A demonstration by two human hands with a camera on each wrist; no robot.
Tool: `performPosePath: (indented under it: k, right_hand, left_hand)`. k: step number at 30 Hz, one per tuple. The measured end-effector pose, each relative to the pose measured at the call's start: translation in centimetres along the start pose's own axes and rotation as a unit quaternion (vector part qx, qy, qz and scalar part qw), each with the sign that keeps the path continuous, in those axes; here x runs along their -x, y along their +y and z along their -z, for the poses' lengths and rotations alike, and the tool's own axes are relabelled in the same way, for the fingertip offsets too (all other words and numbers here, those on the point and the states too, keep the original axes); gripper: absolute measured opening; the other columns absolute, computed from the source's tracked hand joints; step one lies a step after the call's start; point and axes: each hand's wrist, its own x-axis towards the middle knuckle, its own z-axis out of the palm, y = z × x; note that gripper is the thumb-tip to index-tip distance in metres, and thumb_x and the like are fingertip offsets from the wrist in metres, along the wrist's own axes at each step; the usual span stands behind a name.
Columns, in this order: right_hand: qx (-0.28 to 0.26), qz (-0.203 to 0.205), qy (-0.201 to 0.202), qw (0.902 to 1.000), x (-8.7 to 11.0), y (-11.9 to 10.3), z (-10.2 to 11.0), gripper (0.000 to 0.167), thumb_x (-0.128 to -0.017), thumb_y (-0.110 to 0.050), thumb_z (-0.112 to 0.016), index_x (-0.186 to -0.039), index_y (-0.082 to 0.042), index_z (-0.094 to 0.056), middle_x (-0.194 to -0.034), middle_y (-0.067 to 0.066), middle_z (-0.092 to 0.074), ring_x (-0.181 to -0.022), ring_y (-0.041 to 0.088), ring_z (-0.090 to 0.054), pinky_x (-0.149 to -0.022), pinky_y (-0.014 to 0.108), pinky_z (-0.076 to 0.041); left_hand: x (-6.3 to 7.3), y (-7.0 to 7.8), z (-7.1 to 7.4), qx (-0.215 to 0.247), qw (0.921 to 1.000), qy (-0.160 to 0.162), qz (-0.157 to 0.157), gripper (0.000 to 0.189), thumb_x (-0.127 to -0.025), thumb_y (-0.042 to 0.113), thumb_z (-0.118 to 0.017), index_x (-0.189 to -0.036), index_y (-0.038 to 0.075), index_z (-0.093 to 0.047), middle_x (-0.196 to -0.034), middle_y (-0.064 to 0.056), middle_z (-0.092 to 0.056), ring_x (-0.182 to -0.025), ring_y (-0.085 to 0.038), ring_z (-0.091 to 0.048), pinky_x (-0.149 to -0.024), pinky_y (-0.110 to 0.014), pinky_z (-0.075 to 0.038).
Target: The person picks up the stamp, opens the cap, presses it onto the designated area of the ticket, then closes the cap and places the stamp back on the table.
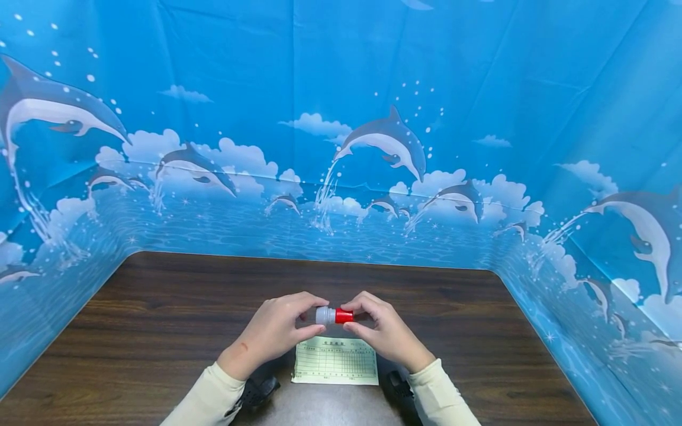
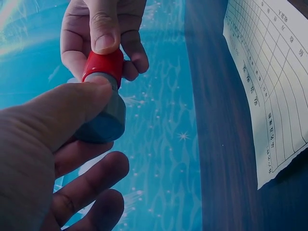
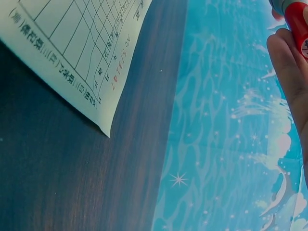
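Observation:
Above the dark wooden table, both hands hold a small stamp (image 1: 344,316), red at one end and grey at the other. My left hand (image 1: 276,328) pinches the grey part (image 2: 107,120) between thumb and fingers. Opposite it, my right hand (image 1: 388,331) grips the red part (image 2: 105,66) with thumb and fingertips. A round white label with a dark character shows on the red end in the right wrist view. Below the hands lies a pale green printed form (image 1: 335,362), ruled with a grid.
The dark wood tabletop (image 1: 186,307) extends around the form. A blue sheet printed with dolphins (image 1: 341,236) rises behind the table and along both sides. Black wrist devices (image 1: 260,390) sit under the forearms near the front.

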Motion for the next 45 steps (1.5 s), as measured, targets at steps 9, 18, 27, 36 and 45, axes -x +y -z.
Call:
performPosePath:
  k: [9, 18, 27, 36, 45]
  right_hand:
    - [0.005, -0.004, -0.003, 1.0000, 0.02, -0.04, 0.09, 0.030, -0.092, -0.008, -0.079, -0.118, -0.020, -0.071, -0.107, -0.008, -0.066, -0.096, 0.011, -0.070, -0.084, 0.030, -0.061]
    - [0.007, -0.003, -0.008, 0.9999, 0.08, 0.04, 0.10, 0.027, -0.093, -0.012, -0.079, -0.118, -0.021, -0.071, -0.108, -0.008, -0.066, -0.097, 0.010, -0.070, -0.083, 0.029, -0.061]
    - [0.007, 0.001, -0.008, 0.9999, 0.12, 0.16, 0.17, 0.028, -0.094, -0.011, -0.078, -0.119, -0.021, -0.071, -0.109, -0.008, -0.066, -0.098, 0.011, -0.069, -0.087, 0.032, -0.061]
    - [0.010, -0.006, 0.005, 0.9999, 0.07, 0.12, 0.38, 0.031, -0.090, -0.009, -0.081, -0.117, -0.023, -0.072, -0.107, -0.009, -0.066, -0.095, 0.010, -0.070, -0.083, 0.030, -0.061]
    - [-0.002, -0.010, 0.009, 0.9999, 0.03, 0.26, 0.39, 0.028, -0.092, -0.011, -0.080, -0.117, -0.021, -0.072, -0.108, -0.008, -0.067, -0.094, 0.011, -0.071, -0.082, 0.030, -0.061]
  left_hand:
    - [0.11, -0.06, -0.02, 0.005, 1.0000, 0.002, 0.001, 0.044, -0.085, 0.034, -0.087, -0.123, 0.020, -0.073, -0.108, 0.011, -0.071, -0.073, 0.000, -0.053, -0.060, -0.019, -0.047]
    - [0.07, 0.04, -0.14, 0.007, 0.9999, -0.002, 0.011, 0.041, -0.082, 0.035, -0.090, -0.115, 0.020, -0.071, -0.102, 0.013, -0.068, -0.072, -0.003, -0.055, -0.059, -0.019, -0.047]
    - [0.03, 0.04, -0.15, 0.000, 1.0000, -0.007, 0.006, 0.040, -0.087, 0.031, -0.086, -0.123, 0.020, -0.072, -0.108, 0.012, -0.070, -0.078, 0.000, -0.056, -0.065, -0.021, -0.050]
    - [0.01, -0.10, -0.12, 0.007, 0.9999, 0.013, -0.001, 0.040, -0.084, 0.031, -0.089, -0.118, 0.020, -0.070, -0.104, 0.013, -0.066, -0.080, -0.002, -0.059, -0.065, -0.022, -0.051]
    - [0.10, -0.19, -0.15, 0.009, 0.9998, 0.017, 0.004, 0.042, -0.084, 0.031, -0.089, -0.120, 0.021, -0.070, -0.106, 0.013, -0.067, -0.082, -0.001, -0.060, -0.066, -0.022, -0.053]
